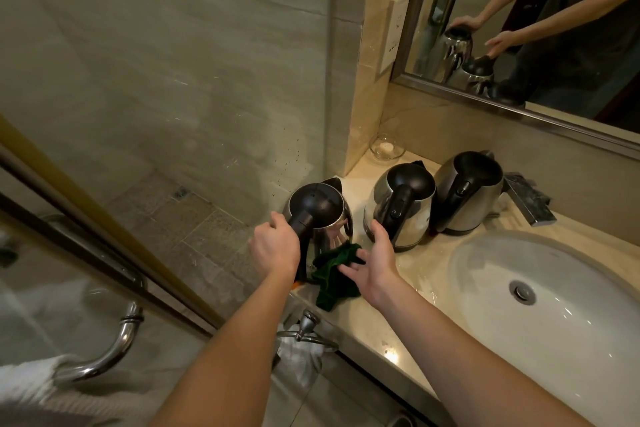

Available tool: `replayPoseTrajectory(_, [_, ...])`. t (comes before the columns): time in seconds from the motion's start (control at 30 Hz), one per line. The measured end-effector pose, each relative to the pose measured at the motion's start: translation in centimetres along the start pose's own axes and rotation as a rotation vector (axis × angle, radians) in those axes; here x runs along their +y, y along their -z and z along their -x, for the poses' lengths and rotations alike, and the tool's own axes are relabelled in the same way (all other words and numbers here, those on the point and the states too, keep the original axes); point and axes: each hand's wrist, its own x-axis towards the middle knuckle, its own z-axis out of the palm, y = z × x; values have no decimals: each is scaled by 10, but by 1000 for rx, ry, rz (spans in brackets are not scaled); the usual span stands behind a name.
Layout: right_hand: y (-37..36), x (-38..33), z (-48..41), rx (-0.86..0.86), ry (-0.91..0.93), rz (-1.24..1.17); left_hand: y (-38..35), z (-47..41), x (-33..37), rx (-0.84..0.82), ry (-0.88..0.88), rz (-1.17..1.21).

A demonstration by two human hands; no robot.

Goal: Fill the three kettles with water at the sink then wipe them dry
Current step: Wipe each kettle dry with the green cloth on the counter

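Standing open with fingers apart, the right hand (372,262) is just right of the dark green cloth (330,276), fingertips at its edge. The cloth lies crumpled on the counter (427,269) against the nearest steel kettle (320,210), whose handle the left hand (275,246) grips. The middle kettle (398,208) and far kettle (469,192) stand beyond.

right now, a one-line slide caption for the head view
Left hand grips the leftmost kettle by its handle; open right hand at the green cloth beside the sink.
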Motion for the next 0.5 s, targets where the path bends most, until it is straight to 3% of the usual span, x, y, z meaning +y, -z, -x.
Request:
replayPoseTrajectory(0.23, [-19, -13, 23, -20, 32, -150, 0, 0, 0, 4, -3, 3])
replayPoseTrajectory(0.5, [-33, -9, 39, -4, 36, -34, 1, 1, 1, 8, -2, -2])
